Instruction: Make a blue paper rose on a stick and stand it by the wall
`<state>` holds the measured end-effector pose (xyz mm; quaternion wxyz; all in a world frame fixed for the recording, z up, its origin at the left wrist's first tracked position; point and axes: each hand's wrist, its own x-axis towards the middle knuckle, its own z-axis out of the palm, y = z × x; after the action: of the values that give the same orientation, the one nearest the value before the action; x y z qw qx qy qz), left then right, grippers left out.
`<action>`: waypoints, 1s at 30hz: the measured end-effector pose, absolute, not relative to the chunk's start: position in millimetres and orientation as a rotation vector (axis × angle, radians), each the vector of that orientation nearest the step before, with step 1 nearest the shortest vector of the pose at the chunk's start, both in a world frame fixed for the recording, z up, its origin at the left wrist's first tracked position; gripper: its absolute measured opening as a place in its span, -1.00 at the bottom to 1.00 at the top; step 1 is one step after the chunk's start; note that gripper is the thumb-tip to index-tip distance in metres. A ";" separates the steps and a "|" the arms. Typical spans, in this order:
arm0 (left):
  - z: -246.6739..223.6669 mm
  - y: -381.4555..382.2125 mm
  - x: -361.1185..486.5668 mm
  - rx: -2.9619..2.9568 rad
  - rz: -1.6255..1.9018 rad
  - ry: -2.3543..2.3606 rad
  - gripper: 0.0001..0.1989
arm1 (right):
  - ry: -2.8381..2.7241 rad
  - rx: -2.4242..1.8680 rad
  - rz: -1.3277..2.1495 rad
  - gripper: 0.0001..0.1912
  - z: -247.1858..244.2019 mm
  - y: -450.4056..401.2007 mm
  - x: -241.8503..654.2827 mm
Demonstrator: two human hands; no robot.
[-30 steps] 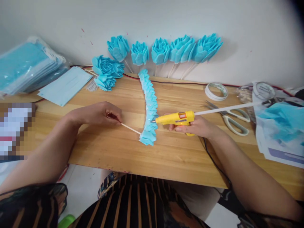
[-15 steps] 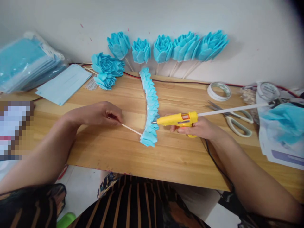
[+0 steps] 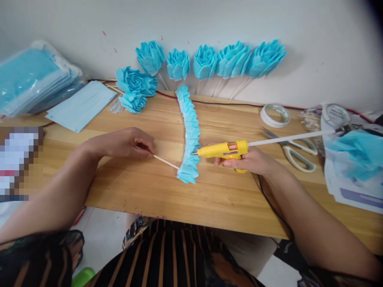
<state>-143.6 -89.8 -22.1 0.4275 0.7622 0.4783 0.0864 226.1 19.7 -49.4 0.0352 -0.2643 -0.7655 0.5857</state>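
Between the fingertips of my left hand (image 3: 131, 144) is a thin pale stick (image 3: 165, 162). Its far end meets the lower end of a pleated light-blue strip (image 3: 191, 126), which runs away from me across the wooden table. The strip's near end looks rolled around the stick. My right hand (image 3: 249, 160) is wrapped round a yellow hot glue gun (image 3: 223, 150), its metal tip pointing left at the strip's lower part. Whether the tip touches the strip I cannot tell. A long white glue stick (image 3: 290, 138) juts from the gun's rear.
Several blue fabric flowers (image 3: 206, 61) on sticks lean against the wall; more flowers (image 3: 134, 81) lie at the back left. Pale blue sheets (image 3: 81, 105) and a plastic-wrapped stack (image 3: 26, 79) are at left. Scissors (image 3: 296, 153), a tape roll (image 3: 274, 115) and a bag (image 3: 356, 159) are at right.
The strip's near end has shifted very slightly, as if turned with the stick. Both hands hold nearly the same positions, with the glue gun still at the strip.
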 end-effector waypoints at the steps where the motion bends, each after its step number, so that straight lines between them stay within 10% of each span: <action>1: -21.9 -89.8 -143.6 1.906 0.214 1.192 -0.77 | -2.345 -0.818 1.802 -0.65 -49.5 19.6 226.1; 30: -19.6 -91.1 -141.0 2.004 0.215 1.199 -0.76 | -2.365 -0.835 1.782 -0.66 -47.8 19.1 224.9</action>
<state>-141.0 -91.1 -19.6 0.3876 0.7877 0.4713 0.0844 224.9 19.1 -47.8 0.0325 -0.2714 -0.7682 0.5790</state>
